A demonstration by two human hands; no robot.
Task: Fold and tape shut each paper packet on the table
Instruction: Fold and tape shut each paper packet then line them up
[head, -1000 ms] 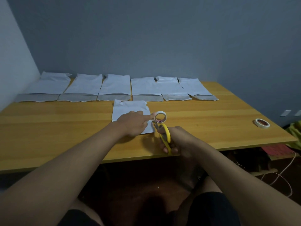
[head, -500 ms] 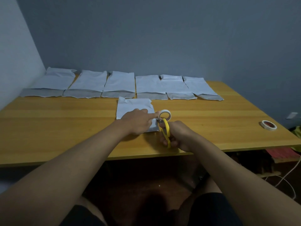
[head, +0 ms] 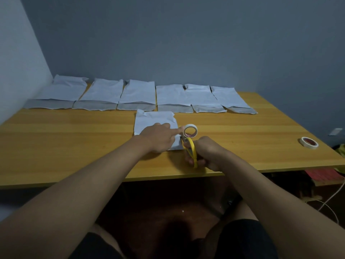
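Cutting tape now: right hand [head: 209, 152] grips yellow scissors [head: 191, 151] beside folded packet [head: 155, 124]; left hand [head: 158, 136] presses packet, forefinger out to tape roll [head: 190, 130]. Six packets [head: 138, 94] behind it look untaped, prob. pending.

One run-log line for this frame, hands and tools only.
left hand: presses near packet, fingertip at tape roll | right hand: grips yellow scissors, blades at the tape | spare tape roll: table, right
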